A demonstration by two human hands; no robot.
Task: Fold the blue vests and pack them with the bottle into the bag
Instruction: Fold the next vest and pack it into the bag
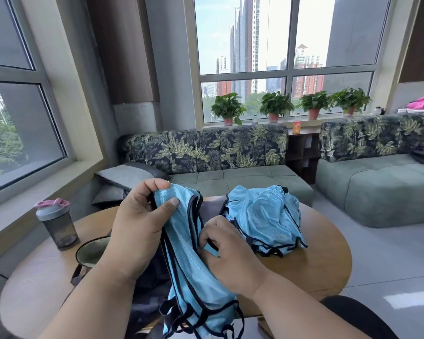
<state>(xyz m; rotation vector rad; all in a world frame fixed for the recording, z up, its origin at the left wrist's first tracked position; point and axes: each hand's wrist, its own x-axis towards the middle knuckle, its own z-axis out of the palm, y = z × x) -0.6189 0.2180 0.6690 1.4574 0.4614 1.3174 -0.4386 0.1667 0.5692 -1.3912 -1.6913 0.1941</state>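
round table (304,270), both hands' fingers pinching blue vest (189,265), bottle (58,223) near left edge

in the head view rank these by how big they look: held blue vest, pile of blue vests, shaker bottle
1. held blue vest, though nearest the camera
2. pile of blue vests
3. shaker bottle

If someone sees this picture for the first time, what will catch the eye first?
Both hands hold up a blue vest at the centre: the left hand pinches its top, the right hand grips its edge. More blue vests lie heaped on the round table, and a bottle stands at the left.
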